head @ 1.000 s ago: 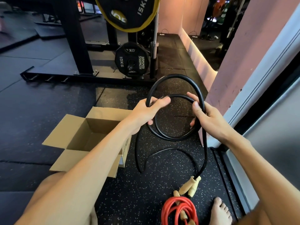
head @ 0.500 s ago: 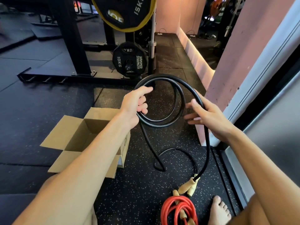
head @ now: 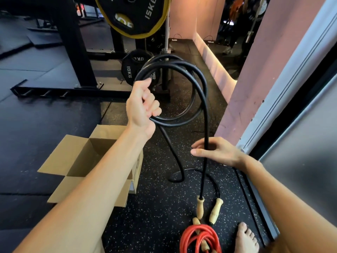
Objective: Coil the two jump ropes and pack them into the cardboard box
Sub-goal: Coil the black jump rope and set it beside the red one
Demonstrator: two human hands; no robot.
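Left hand (head: 142,106) grips the black rope (head: 206,121) in coils at twelve o'clock; right hand (head: 217,152) touches its hanging strand, whether grasping I cannot tell. Red rope (head: 198,238) lies coiled at six o'clock, box (head: 60,157) at eight

Black speckled rubber floor (head: 155,216), pink wall (head: 273,61) on rt — black rack (head: 73,52) w/ wt plates (head: 135,15) behind.

The bottom edge crops the red rope (head: 187,238); a forearm (head: 102,170) hides part of the cardboard box (head: 60,156).
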